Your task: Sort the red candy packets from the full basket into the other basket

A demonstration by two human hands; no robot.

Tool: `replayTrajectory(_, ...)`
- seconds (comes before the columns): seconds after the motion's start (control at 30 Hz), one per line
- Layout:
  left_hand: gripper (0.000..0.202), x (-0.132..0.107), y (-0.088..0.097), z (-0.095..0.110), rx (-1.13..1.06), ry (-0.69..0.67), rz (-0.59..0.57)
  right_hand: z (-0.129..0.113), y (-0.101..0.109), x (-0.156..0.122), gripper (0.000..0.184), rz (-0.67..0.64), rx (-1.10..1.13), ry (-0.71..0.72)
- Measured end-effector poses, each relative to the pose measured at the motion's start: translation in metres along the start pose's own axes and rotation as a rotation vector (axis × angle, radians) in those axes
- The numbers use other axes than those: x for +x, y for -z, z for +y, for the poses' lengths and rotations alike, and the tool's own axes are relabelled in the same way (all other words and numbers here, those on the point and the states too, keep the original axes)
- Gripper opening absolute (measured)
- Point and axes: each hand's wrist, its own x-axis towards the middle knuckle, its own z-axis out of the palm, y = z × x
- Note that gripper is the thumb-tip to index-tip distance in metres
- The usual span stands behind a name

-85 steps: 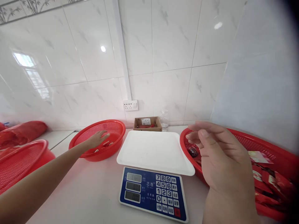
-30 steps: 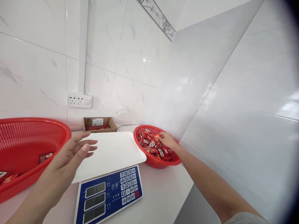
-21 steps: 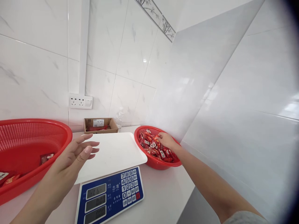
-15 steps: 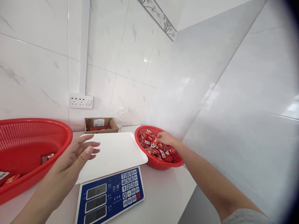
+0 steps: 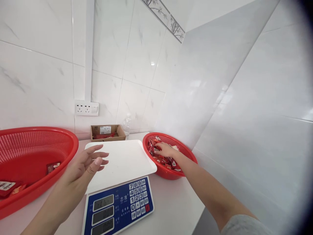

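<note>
The scale (image 5: 119,192) is the reference point. The first basket (image 5: 168,174) stands immediately right of the scale and holds the red packets (image 5: 172,163). The right hand (image 5: 165,150) is inside it, palm down, fingers partly curled over the pile; whether it grips a packet cannot be told. The left hand (image 5: 84,168) is at the left edge of the scale's pan (image 5: 122,160), fingers loosely spread, thumb apart, with nothing visible in its hold.

Picking: close thumb and fingertips on one packet only. Lift straight up before moving sideways; overlapping wrappers are likely to drag neighbours along. Pinch lightly, as the film may slip or crease. Avoid pressing on the pan.

Appearance: the packets are small, glossy sachets, mainly bright red, some darker maroon, several with white label patches bearing dark characters. They overlap at mixed angles. Left of the scale, the second basket (image 5: 44,140) carries similar packets.
</note>
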Motion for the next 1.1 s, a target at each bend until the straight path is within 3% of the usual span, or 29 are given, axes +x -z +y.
replayTrajectory(0.1, 0.051, 0.0, 0.0, 0.001, -0.006, -0.002, -0.005, -0.002, -0.01, 0.003, 0.082, -0.03, -0.021, -0.023)
replayTrajectory(0.17, 0.051, 0.0, -0.001, 0.0, -0.008, -0.004, -0.007, 0.003, -0.015, 0.003, 0.084, -0.034, -0.031, -0.039)
replayTrajectory(0.4, 0.048, 0.001, -0.004, -0.002, 0.0, -0.013, -0.014, 0.033, -0.021, -0.011, 0.025, 0.191, -0.025, -0.05)
replayTrajectory(0.63, 0.047, -0.001, -0.007, 0.001, -0.002, -0.003, -0.045, 0.038, 0.001, -0.016, 0.015, 0.418, 0.184, -0.122)
replayTrajectory(0.73, 0.047, 0.0, -0.009, -0.002, -0.02, -0.005, -0.06, 0.018, 0.015, -0.014, 0.019, 0.447, 0.309, -0.065)
replayTrajectory(0.83, 0.045, 0.001, -0.012, -0.006, -0.026, 0.003, -0.08, -0.018, 0.023, -0.014, 0.023, 0.407, 0.436, 0.068)
replayTrajectory(1.1, 0.044, 0.001, -0.009, -0.003, -0.021, 0.01, -0.111, -0.12, 0.012, -0.017, 0.021, -0.039, 0.581, 0.483)
